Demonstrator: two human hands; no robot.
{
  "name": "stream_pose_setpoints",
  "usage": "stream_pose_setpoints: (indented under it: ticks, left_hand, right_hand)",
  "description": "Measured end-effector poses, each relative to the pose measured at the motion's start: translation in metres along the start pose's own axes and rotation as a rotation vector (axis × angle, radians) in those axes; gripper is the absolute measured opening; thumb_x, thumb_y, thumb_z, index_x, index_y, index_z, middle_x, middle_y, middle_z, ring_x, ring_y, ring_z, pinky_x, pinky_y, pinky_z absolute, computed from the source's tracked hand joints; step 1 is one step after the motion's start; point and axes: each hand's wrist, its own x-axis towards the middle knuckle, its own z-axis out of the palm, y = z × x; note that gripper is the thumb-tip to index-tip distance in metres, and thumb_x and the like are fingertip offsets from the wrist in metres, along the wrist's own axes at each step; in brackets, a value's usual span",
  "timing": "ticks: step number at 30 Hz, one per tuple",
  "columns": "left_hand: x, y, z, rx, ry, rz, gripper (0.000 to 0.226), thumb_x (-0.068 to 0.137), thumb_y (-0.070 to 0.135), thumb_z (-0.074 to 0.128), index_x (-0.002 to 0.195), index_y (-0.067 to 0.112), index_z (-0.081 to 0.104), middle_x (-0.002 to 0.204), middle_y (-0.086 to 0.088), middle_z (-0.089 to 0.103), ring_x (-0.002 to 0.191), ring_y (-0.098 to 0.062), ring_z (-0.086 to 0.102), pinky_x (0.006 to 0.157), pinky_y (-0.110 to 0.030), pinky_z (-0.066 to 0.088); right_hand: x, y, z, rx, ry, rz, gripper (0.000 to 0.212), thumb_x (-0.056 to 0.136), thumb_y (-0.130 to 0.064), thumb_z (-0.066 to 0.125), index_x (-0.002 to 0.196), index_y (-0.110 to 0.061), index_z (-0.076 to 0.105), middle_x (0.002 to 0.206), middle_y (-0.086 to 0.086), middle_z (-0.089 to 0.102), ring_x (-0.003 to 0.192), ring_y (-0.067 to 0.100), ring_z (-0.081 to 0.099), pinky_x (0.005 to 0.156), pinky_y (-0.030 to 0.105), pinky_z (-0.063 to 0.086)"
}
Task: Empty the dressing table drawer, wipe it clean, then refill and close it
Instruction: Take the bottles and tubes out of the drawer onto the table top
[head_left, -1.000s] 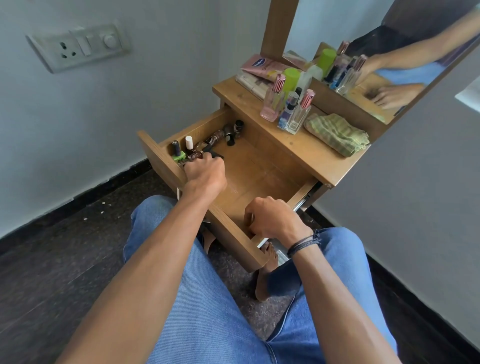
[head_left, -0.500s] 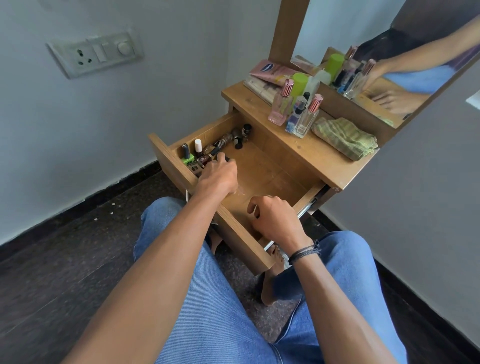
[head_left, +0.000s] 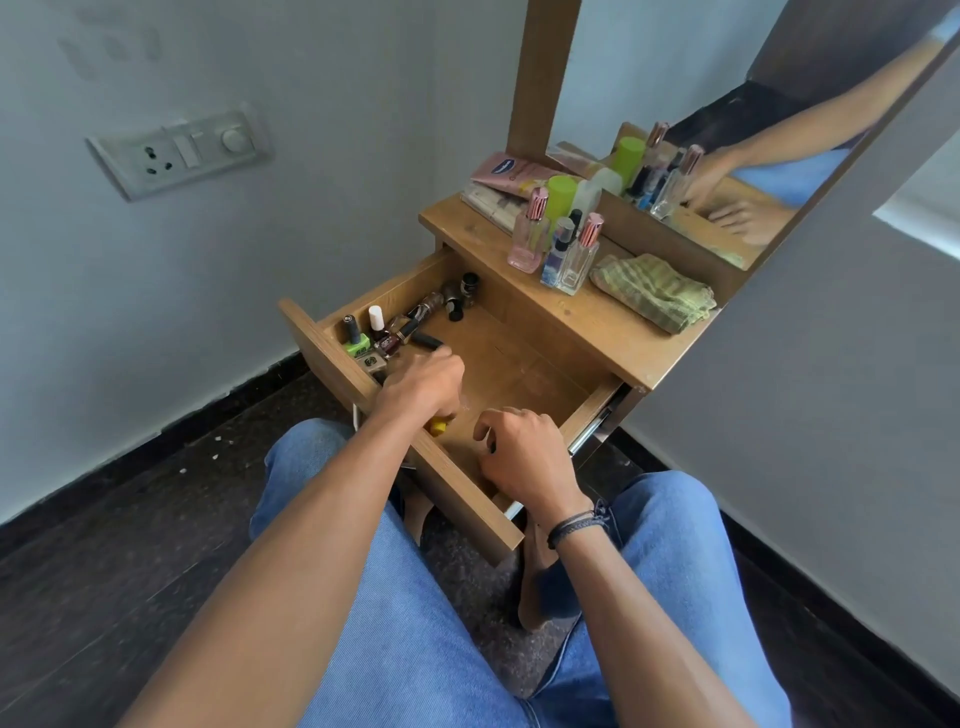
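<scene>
Seat: a person in blue denim jeans (head_left: 426, 597), knees toward the table.
Right hand (head_left: 527, 460): dark cord band at the wrist; palm down over the drawer's near right corner, fingers curled under; whether it grips anything is hidden.
Left hand (head_left: 421, 387): arm stretched forward, knuckles up, fingers curled down just beside the bottles; a small yellow object (head_left: 439, 426) shows under the wrist; held or not, cannot tell.
Brown wooden drawer (head_left: 509, 364): pulled out of the dressing table toward the person; long axis along its front panel, near right to far left.
Drawer contents: small nail-polish bottles (head_left: 384, 338) crowded at the far left end, some upright, some lying.
Wooden tabletop (head_left: 597, 322): glass perfume bottles (head_left: 579, 254), a folded green checked cloth (head_left: 649, 291); a wood-framed mirror (head_left: 727, 104) behind.
</scene>
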Motion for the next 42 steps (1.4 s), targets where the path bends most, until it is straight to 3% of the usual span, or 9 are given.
stream_pose_setpoints:
  ticks: [5,13,17,20,26,29,34,38,42]
  left_hand:
    - [0.001,-0.005,-0.012,-0.322,0.036,0.042,0.027,0.079,0.026,0.084,0.098,0.023,0.065,0.116,0.004,0.048,0.105,-0.02,0.057,0.085,-0.04,0.05]
    - [-0.025,-0.008,-0.031,-1.575,0.164,0.053,0.022,0.086,0.01,0.074,0.107,0.015,0.071,0.12,-0.007,0.068,0.111,-0.031,0.068,0.09,-0.038,0.059]
    - [-0.033,0.001,-0.039,-1.902,0.198,-0.065,0.02,0.098,0.008,0.059,0.116,0.009,0.066,0.122,-0.012,0.066,0.103,-0.029,0.073,0.088,-0.032,0.059]
    - [-0.034,0.004,-0.041,-1.91,0.179,-0.093,0.019,0.099,0.007,0.057,0.115,0.011,0.066,0.12,-0.012,0.067,0.101,-0.028,0.074,0.09,-0.033,0.059]
    - [-0.035,0.015,-0.056,-1.732,0.266,0.031,0.025,0.094,0.002,0.064,0.118,0.011,0.064,0.117,-0.008,0.071,0.096,-0.027,0.075,0.089,-0.036,0.059]
    - [-0.034,0.03,-0.067,-1.629,0.328,0.083,0.034,0.088,-0.009,0.065,0.116,0.01,0.062,0.116,-0.007,0.071,0.094,-0.026,0.075,0.084,-0.035,0.061]
    - [-0.028,0.06,-0.077,-1.665,0.375,0.094,0.043,0.083,-0.017,0.063,0.117,0.01,0.06,0.118,-0.01,0.068,0.092,-0.028,0.075,0.08,-0.032,0.061]
    - [-0.019,0.075,-0.08,-1.736,0.37,0.096,0.043,0.082,-0.016,0.067,0.115,0.011,0.06,0.114,-0.014,0.069,0.095,-0.029,0.075,0.078,-0.031,0.061]
    - [-0.011,0.081,-0.07,-1.576,0.406,0.135,0.045,0.08,-0.014,0.069,0.114,0.014,0.061,0.115,-0.015,0.07,0.101,-0.021,0.073,0.08,-0.032,0.061]
  right_hand:
    - [0.0,-0.001,0.001,-0.034,0.007,0.016,0.025,0.085,-0.013,0.062,0.103,-0.026,0.07,0.099,-0.005,0.07,0.094,0.021,0.063,0.078,0.032,0.041]
    - [0.004,0.0,-0.001,-0.028,-0.03,0.025,0.027,0.089,-0.007,0.058,0.109,-0.022,0.07,0.103,-0.002,0.068,0.091,0.021,0.065,0.083,0.032,0.052]
    - [0.004,0.002,-0.002,0.103,0.017,0.046,0.022,0.091,-0.003,0.06,0.104,-0.018,0.07,0.104,-0.002,0.066,0.094,0.02,0.064,0.08,0.028,0.053]
    - [0.004,0.009,-0.015,0.331,0.174,0.089,0.024,0.091,-0.005,0.067,0.11,-0.019,0.068,0.11,-0.005,0.066,0.095,0.01,0.06,0.079,0.02,0.045]
    - [0.019,0.034,-0.07,0.654,0.65,0.129,0.036,0.088,-0.003,0.075,0.12,-0.017,0.065,0.104,-0.002,0.071,0.082,0.0,0.066,0.074,0.011,0.055]
    - [0.037,0.05,-0.088,0.639,0.795,0.181,0.038,0.085,-0.003,0.077,0.118,-0.018,0.066,0.099,-0.004,0.071,0.081,0.008,0.068,0.075,0.021,0.059]
    - [0.062,0.071,-0.092,0.575,0.764,0.29,0.04,0.083,-0.008,0.077,0.119,-0.022,0.066,0.105,-0.005,0.074,0.09,0.012,0.072,0.084,0.041,0.06]
    - [0.067,0.077,-0.083,0.552,0.672,0.28,0.03,0.088,-0.012,0.077,0.117,-0.014,0.069,0.107,0.0,0.075,0.091,0.013,0.071,0.085,0.037,0.061]
    - [0.074,0.079,-0.08,0.518,0.648,0.294,0.023,0.088,-0.019,0.078,0.11,-0.012,0.072,0.1,0.0,0.076,0.088,0.012,0.07,0.084,0.033,0.059]
